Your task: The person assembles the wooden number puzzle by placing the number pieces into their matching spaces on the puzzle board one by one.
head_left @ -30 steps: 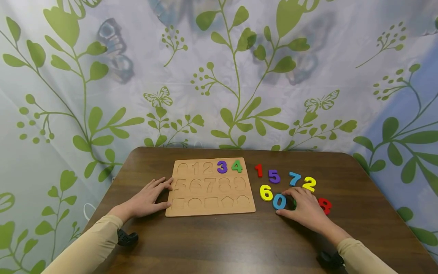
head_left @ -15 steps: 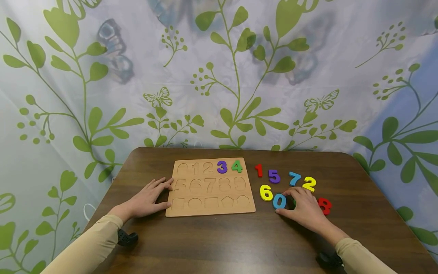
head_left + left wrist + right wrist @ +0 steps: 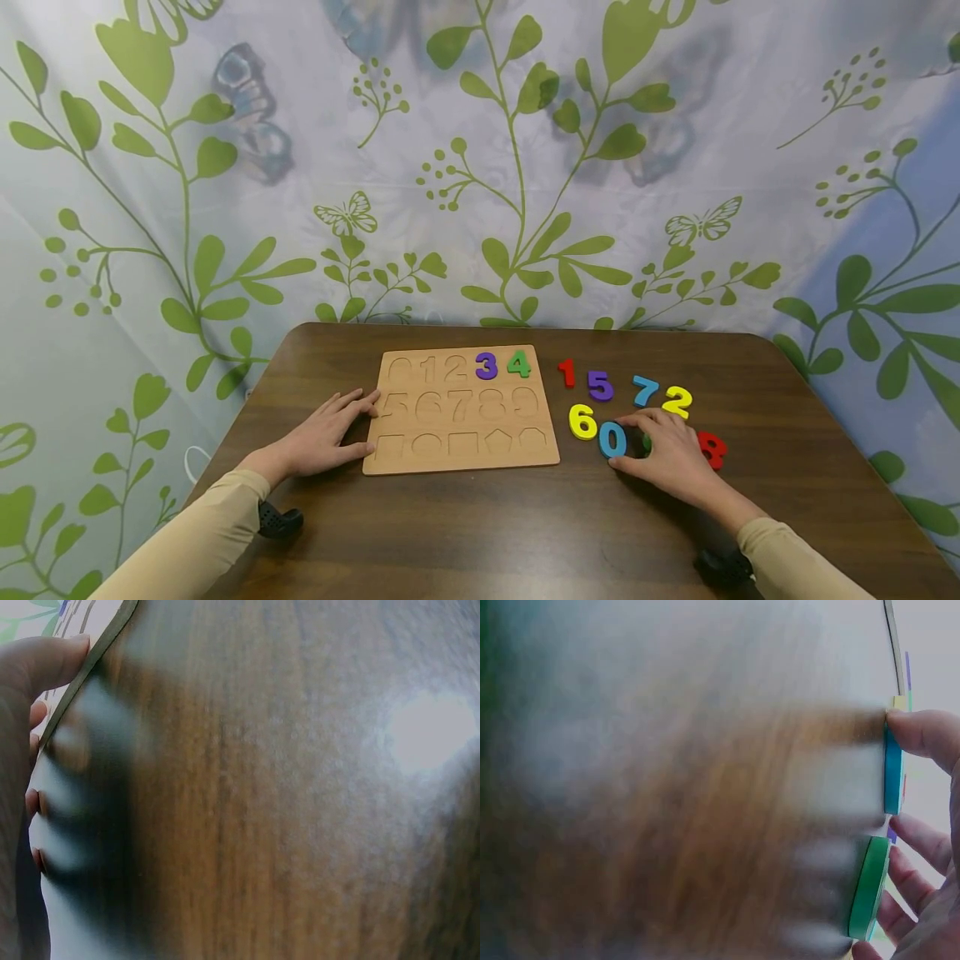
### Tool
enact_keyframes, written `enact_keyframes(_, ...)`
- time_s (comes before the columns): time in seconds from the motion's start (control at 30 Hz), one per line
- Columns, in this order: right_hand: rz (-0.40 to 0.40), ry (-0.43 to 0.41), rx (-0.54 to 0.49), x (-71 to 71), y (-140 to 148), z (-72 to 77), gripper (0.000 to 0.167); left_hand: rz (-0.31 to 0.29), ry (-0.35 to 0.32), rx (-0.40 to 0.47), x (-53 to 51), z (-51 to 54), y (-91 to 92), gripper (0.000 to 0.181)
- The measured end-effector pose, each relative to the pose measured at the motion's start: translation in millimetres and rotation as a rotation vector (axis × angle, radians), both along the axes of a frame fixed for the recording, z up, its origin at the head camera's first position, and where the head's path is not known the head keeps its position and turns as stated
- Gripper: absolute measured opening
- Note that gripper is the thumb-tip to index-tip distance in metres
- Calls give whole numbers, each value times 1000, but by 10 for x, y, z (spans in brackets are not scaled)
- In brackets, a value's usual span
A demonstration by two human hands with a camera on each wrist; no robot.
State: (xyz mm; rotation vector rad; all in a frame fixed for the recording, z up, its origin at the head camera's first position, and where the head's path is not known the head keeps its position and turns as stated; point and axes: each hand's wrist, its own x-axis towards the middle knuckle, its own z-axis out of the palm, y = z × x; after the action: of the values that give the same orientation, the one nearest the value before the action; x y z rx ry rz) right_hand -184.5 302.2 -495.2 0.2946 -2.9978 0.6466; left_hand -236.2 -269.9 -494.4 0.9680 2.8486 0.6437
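Curtain cloth printed with green leaves and pale butterflies (image 3: pixel 405 208) hung behind a dark brown wood-grain table (image 3: pixel 465 533), where a person in long beige sleeves (image 3: pixel 187 533) had both bare hands busy. Toward the left of the tabletop lay a thin, pale wooden puzzle board (image 3: pixel 463 426) with three rows of cut-out hollows.

The left hand (image 3: pixel 326 433) rested against the board's left edge, fingers loosely spread, with nothing clasped that I could see. Beyond the board's other side, the right hand (image 3: pixel 667 454) pinched a thick blue 0 (image 3: pixel 604 440) by its near and far ends, between thumb and fingertip; whether it was off the table I couldn't make out. A green piece (image 3: pixel 869 889) sat under that same hand, its shape mostly hidden.

By my reckoning the filling was at an early stage. Only a purple 3 (image 3: pixel 491 366) and a green 4 (image 3: pixel 522 369) sat in place, ending the top row. Hollows for 0, 1 and 2 were bare, like the middle row, 5 through 9, and the geometric bottom row. Right of the board waited a red 8 (image 3: pixel 713 451), a yellow 6 (image 3: pixel 576 422), a yellow 2 (image 3: pixel 679 402), a purple 5 (image 3: pixel 600 389), a light-blue 7 (image 3: pixel 648 382) and a slim red 1 (image 3: pixel 567 372).
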Motion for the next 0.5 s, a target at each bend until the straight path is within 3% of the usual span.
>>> enact_keyframes(0.5, 3, -20, -25, -18, 24, 20, 73, -11, 22, 30, -20, -60, -11, 46)
